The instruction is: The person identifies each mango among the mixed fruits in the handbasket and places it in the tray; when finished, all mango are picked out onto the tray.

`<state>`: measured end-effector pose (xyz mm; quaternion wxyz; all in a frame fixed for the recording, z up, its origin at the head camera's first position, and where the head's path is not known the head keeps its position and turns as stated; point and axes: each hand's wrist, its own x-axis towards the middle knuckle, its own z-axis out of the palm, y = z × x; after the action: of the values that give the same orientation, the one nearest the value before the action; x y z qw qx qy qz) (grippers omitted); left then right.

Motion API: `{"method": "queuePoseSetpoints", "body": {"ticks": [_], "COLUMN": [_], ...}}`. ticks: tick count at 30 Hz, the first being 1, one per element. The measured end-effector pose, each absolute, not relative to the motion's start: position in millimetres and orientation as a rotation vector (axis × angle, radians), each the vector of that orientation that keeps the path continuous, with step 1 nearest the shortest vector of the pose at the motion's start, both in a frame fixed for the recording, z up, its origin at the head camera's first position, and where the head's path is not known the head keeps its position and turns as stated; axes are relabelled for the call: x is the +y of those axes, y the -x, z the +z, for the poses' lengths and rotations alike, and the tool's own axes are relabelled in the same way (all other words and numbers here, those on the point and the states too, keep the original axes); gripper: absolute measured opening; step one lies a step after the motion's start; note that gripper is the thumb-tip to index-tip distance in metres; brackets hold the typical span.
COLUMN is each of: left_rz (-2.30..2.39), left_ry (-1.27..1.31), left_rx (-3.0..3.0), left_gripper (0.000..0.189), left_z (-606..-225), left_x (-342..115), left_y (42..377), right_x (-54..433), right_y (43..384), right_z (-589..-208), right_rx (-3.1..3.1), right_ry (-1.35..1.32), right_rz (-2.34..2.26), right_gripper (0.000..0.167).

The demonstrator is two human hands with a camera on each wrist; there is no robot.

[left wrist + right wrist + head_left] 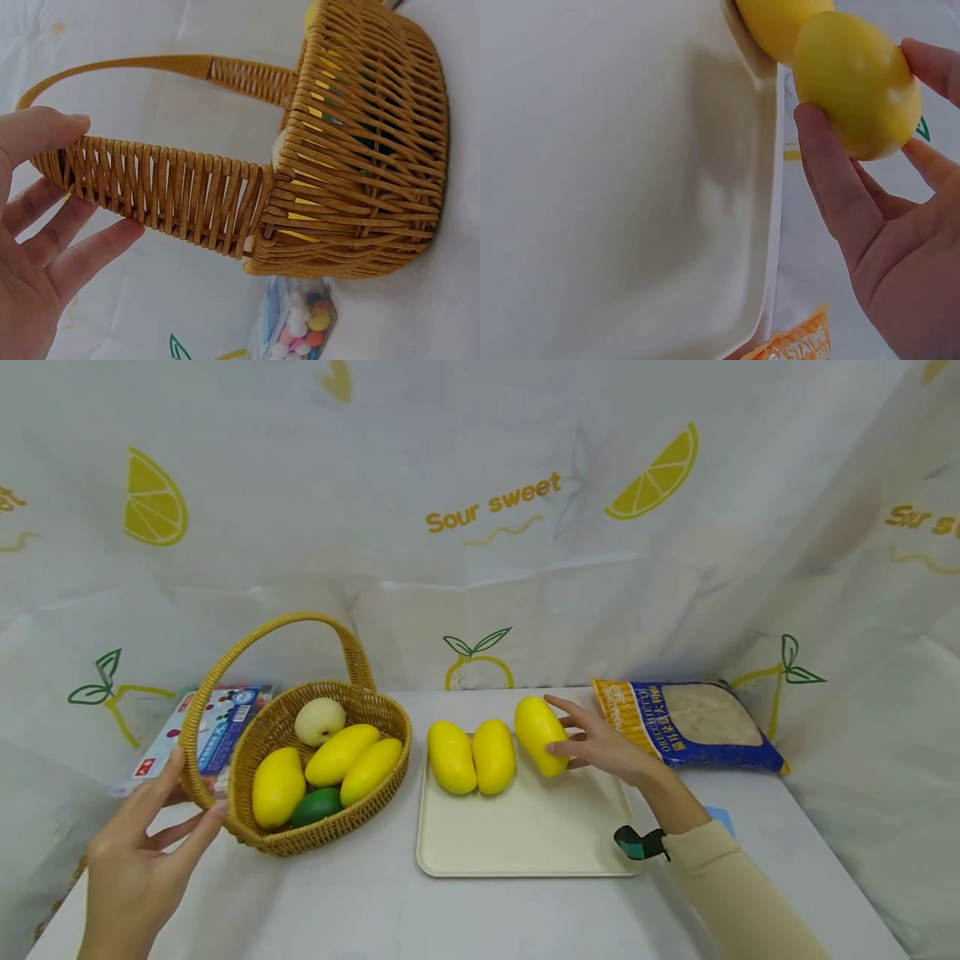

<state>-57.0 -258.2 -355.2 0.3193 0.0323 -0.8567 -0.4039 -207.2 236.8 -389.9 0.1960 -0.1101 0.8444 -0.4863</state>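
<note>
My left hand (146,856) holds the handle of a wicker basket (322,835), thumb on one edge and fingers on the other in the left wrist view. In the basket lie three yellow mangoes (278,787), a dark green fruit (317,807) partly hidden under them, and a pale round pear (320,721). With thumb and fingers, my right hand (603,747) grips another yellow mango (855,86) over the back right of a cream tray (525,843). Two more mangoes (452,757) lie side by side at the tray's back left.
A blue and yellow pasta bag (705,727) lies at the back right, behind my right forearm. Behind the basket, a box with colourful balls (300,322) stands at the left. A white cloth (480,560) with lemon prints hangs along the back.
</note>
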Motion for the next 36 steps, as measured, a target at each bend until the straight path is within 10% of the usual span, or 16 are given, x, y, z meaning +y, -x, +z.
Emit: {"method": "queuePoseSetpoints", "body": {"ticks": [36], "left_rz": [-1.043], "left_ry": [-0.041], "left_rx": [-2.228], "left_gripper": [0.093], "left_z": [-356.6], "left_x": [-257.8], "left_y": [58.0], "right_x": [217.2], "right_y": [209.8], "right_z": [-413.5], "right_rx": [2.523], "right_ry": [0.134], "right_rz": [-1.08], "right_gripper": [0.091]}}
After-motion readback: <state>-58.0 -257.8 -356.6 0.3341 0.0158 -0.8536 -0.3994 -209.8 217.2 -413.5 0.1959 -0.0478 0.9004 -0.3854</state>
